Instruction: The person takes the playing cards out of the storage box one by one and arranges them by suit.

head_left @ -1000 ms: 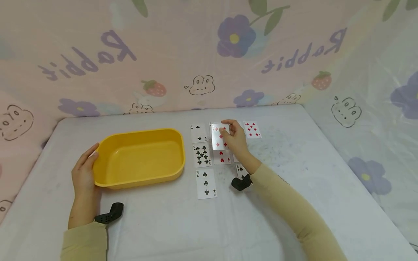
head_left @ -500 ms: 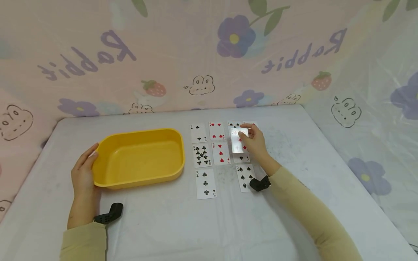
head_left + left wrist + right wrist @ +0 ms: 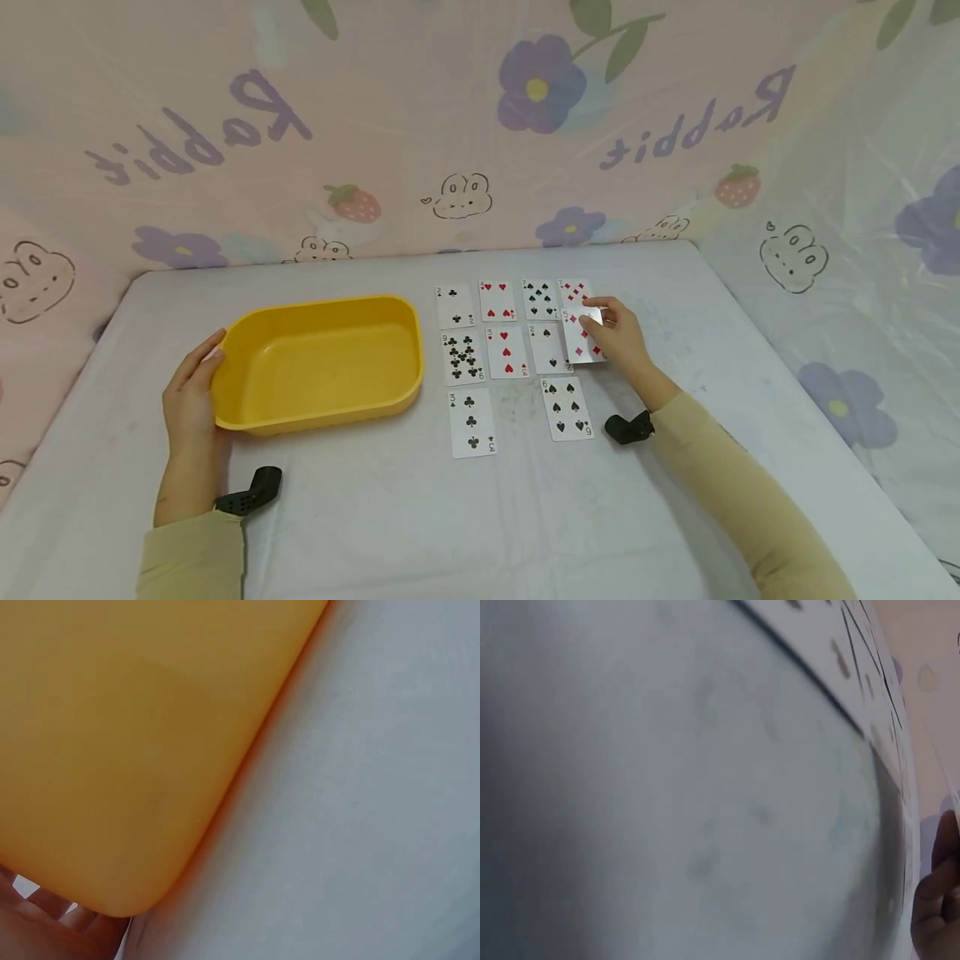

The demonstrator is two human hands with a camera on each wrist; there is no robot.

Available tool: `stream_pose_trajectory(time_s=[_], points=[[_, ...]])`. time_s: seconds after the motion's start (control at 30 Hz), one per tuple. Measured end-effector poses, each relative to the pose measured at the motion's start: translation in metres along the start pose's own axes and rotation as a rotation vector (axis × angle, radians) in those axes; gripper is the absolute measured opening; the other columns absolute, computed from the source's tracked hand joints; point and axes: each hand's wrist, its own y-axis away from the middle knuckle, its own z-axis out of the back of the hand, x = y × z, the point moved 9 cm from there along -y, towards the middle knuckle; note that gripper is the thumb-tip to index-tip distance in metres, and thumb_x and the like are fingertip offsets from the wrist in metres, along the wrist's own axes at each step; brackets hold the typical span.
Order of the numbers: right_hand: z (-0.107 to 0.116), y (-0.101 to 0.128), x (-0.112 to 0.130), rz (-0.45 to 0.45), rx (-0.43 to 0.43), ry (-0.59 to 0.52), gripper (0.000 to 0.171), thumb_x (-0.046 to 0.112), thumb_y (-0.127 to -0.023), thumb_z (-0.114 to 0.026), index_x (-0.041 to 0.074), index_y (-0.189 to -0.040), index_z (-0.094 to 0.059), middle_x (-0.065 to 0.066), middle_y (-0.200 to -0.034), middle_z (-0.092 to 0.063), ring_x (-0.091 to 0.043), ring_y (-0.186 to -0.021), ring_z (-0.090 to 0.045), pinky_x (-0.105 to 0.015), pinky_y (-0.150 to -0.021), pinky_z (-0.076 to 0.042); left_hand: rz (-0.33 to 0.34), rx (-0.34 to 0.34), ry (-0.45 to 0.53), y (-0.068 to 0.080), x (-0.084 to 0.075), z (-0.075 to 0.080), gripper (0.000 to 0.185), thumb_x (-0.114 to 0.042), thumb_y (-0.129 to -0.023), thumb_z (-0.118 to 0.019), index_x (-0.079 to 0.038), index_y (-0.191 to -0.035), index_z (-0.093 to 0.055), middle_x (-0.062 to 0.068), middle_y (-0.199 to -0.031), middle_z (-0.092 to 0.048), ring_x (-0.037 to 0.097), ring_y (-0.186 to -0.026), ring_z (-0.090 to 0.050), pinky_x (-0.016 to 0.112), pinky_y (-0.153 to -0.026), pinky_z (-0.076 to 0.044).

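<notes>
My right hand pinches a red diamonds card and holds it low over the white table, just below another diamonds card at the right end of the top row. To its left, several cards lie face up in rows, among them a two of spades, a three of hearts and a six of spades. My left hand rests with straight fingers against the left wall of a yellow tub. The left wrist view is filled by the yellow tub.
The table has a pink printed curtain along its back and right sides. A nine of clubs and a three of clubs lie just right of the tub. The right wrist view is blurred.
My right hand has carried the diamonds card rightward across the rows, from over the hearts column to below the top-right diamonds card, and lowered it. The left hand and tub have stayed still.
</notes>
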Motion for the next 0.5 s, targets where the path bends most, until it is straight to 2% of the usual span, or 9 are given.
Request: stream_pose_trajectory(time_s=[0.1, 0.17, 0.27, 0.33, 0.4, 0.5], points=[[0.004, 0.001, -0.006, -0.005, 0.003, 0.038, 0.035, 0.017, -0.094, -0.06, 0.004, -0.126, -0.056, -0.01, -0.09, -0.059, 0.0, -0.065, -0.053, -0.018, -0.061, -0.042, 0.001, -0.002, 0.002, 0.001, 0.0, 0.0, 0.036, -0.016, -0.091, -0.065, -0.014, -0.127, -0.064, -0.007, -0.137, -0.051, 0.007, -0.123, -0.047, 0.009, -0.089, -0.046], [0.006, 0.0, -0.009, -0.01, 0.001, 0.062, 0.035, 0.017, -0.094, -0.059, 0.004, -0.126, -0.056, -0.013, -0.09, -0.059, -0.005, -0.069, -0.056, -0.022, -0.063, -0.044, 0.003, -0.003, 0.002, 0.001, 0.0, 0.0, 0.036, -0.017, -0.091, -0.065, -0.014, -0.127, -0.064, -0.008, -0.137, -0.051, 0.007, -0.124, -0.047, 0.01, -0.091, -0.046], [0.009, 0.0, -0.015, -0.035, 0.006, 0.089, 0.035, 0.017, -0.094, -0.059, 0.004, -0.127, -0.056, -0.017, -0.098, -0.058, -0.02, -0.087, -0.058, -0.033, -0.082, -0.049, 0.007, -0.01, -0.003, 0.001, 0.0, 0.0, 0.036, -0.017, -0.091, -0.065, -0.015, -0.127, -0.065, -0.008, -0.138, -0.051, 0.007, -0.124, -0.046, 0.01, -0.095, -0.044], [0.01, -0.001, -0.018, -0.052, 0.011, 0.108, 0.036, 0.017, -0.094, -0.058, 0.004, -0.128, -0.055, -0.019, -0.106, -0.056, -0.028, -0.099, -0.056, -0.042, -0.093, -0.047, 0.01, -0.013, -0.003, 0.001, 0.0, 0.0, 0.036, -0.017, -0.091, -0.066, -0.016, -0.126, -0.065, -0.008, -0.138, -0.051, 0.007, -0.125, -0.046, 0.011, -0.097, -0.042], [0.011, -0.001, -0.02, -0.068, 0.017, 0.134, 0.037, 0.018, -0.094, -0.059, 0.004, -0.128, -0.055, -0.018, -0.104, -0.054, -0.029, -0.097, -0.053, -0.042, -0.091, -0.046, 0.012, -0.011, -0.005, 0.002, 0.0, 0.0, 0.036, -0.018, -0.091, -0.066, -0.016, -0.126, -0.065, -0.009, -0.138, -0.05, 0.006, -0.125, -0.046, 0.011, -0.098, -0.042], [0.012, -0.002, -0.021, -0.083, 0.02, 0.169, 0.038, 0.018, -0.092, -0.061, 0.004, -0.127, -0.056, -0.011, -0.091, -0.052, -0.02, -0.077, -0.049, -0.032, -0.069, -0.045, 0.013, -0.001, 0.005, 0.002, 0.0, 0.0, 0.036, -0.018, -0.09, -0.066, -0.016, -0.127, -0.064, -0.008, -0.138, -0.051, 0.006, -0.123, -0.047, 0.01, -0.095, -0.044]])
